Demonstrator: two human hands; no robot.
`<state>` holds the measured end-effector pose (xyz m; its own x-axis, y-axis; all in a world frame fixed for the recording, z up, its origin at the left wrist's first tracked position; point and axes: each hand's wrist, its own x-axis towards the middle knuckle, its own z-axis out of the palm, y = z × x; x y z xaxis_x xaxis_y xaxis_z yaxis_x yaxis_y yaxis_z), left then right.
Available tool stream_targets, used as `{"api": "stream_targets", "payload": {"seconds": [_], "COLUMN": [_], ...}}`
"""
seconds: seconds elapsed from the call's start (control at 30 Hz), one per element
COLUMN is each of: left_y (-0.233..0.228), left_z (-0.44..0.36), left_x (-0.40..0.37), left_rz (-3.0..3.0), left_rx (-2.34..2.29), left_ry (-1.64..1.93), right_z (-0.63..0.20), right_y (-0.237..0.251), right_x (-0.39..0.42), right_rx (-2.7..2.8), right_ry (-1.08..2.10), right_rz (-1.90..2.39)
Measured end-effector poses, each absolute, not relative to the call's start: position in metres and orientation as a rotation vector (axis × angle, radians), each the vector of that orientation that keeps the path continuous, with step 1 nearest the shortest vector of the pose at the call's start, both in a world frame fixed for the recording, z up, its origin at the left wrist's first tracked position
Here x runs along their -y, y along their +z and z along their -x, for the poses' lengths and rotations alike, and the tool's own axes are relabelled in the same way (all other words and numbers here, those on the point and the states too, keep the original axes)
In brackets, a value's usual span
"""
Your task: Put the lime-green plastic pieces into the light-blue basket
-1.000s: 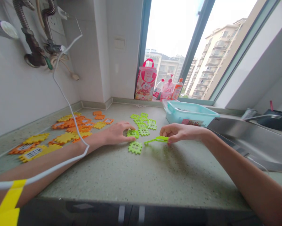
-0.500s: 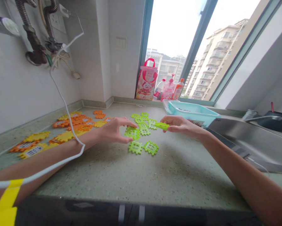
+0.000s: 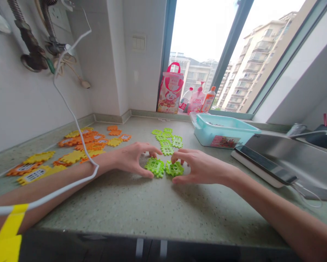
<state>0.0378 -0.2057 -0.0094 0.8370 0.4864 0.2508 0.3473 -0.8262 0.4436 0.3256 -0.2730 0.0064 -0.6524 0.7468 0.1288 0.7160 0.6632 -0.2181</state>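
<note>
While your arms are reaching out over the counter, a spread of orange and yellow tiles is lying far to your left, near the wall, with a white cable hanging down from the wall fittings and crossing over your left forearm. Your left hand is resting on the counter with thumb and fingers curled around a green tile, pinching its left edge; the fingers are closing on it, not spread. Just to the right, touching or nearly touching that piece, a second green tile is lying flat, and your right hand is gripping it from the right side, thumb below and fingers arching over its top edge. Both tiles are sitting on the counter between your two hands, side by side at the middle of the view. Behind them, a small cluster of loose green tiles is lying farther back toward the window. Beyond that, a pink bag and some bottles are standing on the sill. Moving right, a light blue box is sitting on the counter, and past it a metal sink is filling the right edge.
</note>
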Motion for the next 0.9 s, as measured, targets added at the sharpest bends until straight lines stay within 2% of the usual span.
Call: {"api": "stream_targets", "payload": {"seconds": [0.23, 0.5, 0.9], "left_y": [-0.016, -0.017, -0.016], "left_z": [-0.046, -0.059, -0.035], "left_x": [0.210, 0.217, 0.200], "left_rz": [-2.566, -2.557, -2.768], "left_rx": [-0.707, -0.764, -0.743], "left_ry": [0.502, 0.488, 0.324], "right_z": [-0.335, -0.317, -0.303], "right_y": [0.002, -0.004, -0.024], "right_x": [0.260, 0.264, 0.263], "right_rx": [2.584, 2.256, 2.500], "right_ry": [0.075, 0.095, 0.202], "right_rz": [1.251, 0.926, 0.972]}}
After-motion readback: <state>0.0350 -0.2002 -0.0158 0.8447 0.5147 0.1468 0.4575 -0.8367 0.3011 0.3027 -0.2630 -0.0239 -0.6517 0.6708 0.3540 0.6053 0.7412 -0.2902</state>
